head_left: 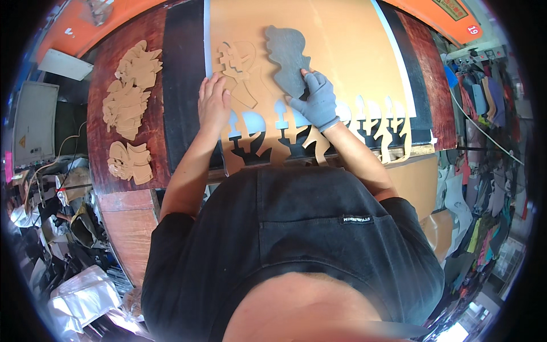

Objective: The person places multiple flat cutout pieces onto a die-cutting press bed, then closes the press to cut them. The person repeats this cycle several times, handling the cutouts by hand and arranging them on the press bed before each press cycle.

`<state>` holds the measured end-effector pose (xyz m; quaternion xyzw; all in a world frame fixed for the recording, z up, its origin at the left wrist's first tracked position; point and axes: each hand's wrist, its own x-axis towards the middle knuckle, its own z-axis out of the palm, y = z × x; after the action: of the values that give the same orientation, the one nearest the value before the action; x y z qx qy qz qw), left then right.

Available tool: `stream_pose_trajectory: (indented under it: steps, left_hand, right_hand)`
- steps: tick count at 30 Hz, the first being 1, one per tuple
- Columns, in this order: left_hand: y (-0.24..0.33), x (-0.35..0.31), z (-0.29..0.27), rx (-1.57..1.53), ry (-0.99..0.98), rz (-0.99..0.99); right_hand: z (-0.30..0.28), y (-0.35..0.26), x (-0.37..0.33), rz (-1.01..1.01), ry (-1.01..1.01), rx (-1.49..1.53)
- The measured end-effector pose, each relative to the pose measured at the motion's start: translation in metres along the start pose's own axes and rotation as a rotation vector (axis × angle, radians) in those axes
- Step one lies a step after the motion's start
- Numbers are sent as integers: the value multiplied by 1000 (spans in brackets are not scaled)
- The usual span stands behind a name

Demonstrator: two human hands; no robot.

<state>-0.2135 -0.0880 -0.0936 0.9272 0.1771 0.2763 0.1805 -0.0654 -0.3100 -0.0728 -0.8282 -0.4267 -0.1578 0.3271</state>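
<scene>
My right hand (319,104), in a grey glove, grips the lower end of a grey cutting die (286,57). The die has a wavy outline and is over a large tan sheet (364,51). My bare left hand (215,104) rests at the sheet's left side, its fingers stretched out. Just beyond it, cut outlines (244,85) show in the sheet. Along the near edge runs a row of cut-out gaps, with thin tan strips (317,142) left between them. Whether the die touches the sheet is hard to tell.
Three piles of cut tan pieces (138,67) lie on the reddish wooden table (102,165) at the left. A black mat (185,74) is under the sheet. Orange machine parts (421,11) stand at the back. Coloured pieces (493,100) hang at the right.
</scene>
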Motion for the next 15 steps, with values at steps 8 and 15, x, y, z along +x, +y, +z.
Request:
stream_pose_trajectory:
  steps: [8, 15]
  left_hand:
    - [1, 0, 2, 9, 21, 40]
    - [1, 3, 2, -5, 9, 21]
  right_hand:
    - [-4, -3, 1, -108, 46, 2]
    - [-6, -4, 6, -21, -26, 53]
